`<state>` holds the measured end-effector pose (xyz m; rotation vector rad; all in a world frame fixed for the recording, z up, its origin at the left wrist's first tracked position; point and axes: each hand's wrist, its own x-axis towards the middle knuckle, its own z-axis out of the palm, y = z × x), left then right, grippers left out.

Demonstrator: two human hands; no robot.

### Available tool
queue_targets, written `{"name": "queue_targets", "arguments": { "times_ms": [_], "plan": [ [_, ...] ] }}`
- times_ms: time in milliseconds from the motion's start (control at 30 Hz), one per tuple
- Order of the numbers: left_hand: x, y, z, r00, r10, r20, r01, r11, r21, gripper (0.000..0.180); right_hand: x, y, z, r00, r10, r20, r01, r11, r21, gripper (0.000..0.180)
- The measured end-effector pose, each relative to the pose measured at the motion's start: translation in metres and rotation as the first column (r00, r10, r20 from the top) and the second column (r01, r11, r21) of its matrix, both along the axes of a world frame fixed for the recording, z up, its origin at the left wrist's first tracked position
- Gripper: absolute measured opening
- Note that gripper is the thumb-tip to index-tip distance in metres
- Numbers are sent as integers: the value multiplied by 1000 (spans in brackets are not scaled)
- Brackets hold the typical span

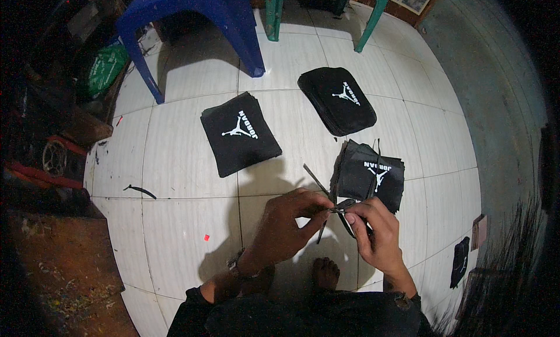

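Note:
My left hand (289, 223) and my right hand (376, 232) meet above the white tiled floor, both pinching thin black strips (326, 204) that cross between the fingertips. The strips run up around a stack of black fabric pieces (370, 175) with a white printed figure, lying just beyond my right hand. Two more black stacks with the same white print lie farther out: one (239, 133) at centre-left, one (338, 99) at centre. My bare foot (325, 273) shows below the hands.
A blue plastic stool (192, 22) and a green plastic stool (373, 4) stand at the far side. A loose black strip (140, 190) and a small red scrap (206, 237) lie on the tiles. Dark clutter fills the left; a small black piece (460, 261) lies right.

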<state>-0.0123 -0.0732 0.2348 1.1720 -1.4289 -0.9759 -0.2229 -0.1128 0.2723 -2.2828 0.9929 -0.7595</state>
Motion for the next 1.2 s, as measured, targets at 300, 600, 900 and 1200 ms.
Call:
{"name": "queue_targets", "arguments": {
  "times_ms": [300,600,900,1200],
  "plan": [
    [-18,7,-2,948,211,238,-151,958,-244,11,9,7,5,994,-45,-95,10,938,-347,30],
    [-4,2,1,981,12,-194,46,955,294,9,-1,-8,-9,908,193,-371,-341,855,-391,18],
    [3,-5,-16,994,-103,20,102,995,21,13,0,-6,-32,985,-3,173,-94,831,549,18],
    [5,-7,-43,960,-187,-208,255,890,378,19,-14,-17,-36,911,332,-245,-328,943,59,17]
  ]
}}
